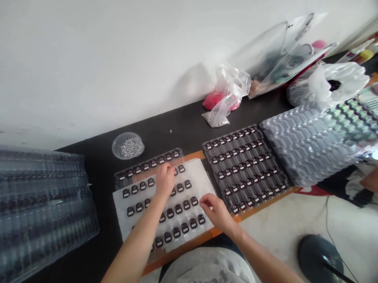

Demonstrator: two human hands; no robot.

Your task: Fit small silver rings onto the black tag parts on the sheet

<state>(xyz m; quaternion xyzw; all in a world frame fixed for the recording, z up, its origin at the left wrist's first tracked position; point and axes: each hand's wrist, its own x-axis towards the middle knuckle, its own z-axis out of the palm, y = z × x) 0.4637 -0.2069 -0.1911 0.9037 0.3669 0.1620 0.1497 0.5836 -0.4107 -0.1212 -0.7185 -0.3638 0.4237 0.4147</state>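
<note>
A clear plastic tray (175,151) with rows of small black pieces lies in front of me, and a white sheet (200,172) covers most of it, with black pieces showing in rows. My left hand (165,178) is over the upper rows, fingers curled together beside a small black piece (181,168); what they pinch, if anything, is hidden. Near the sheet's right edge, my right hand (216,209) has thumb and forefinger pressed together close to another black piece (194,201). Anything in that pinch is too small to make out.
At right lies a second filled tray (246,165), then stacked clear trays (303,143). A round dish (128,146) of tiny silvery bits stands behind. Bags of pink (215,99) and silvery bits (215,119) sit by the wall. More stacked trays (36,209) fill the left.
</note>
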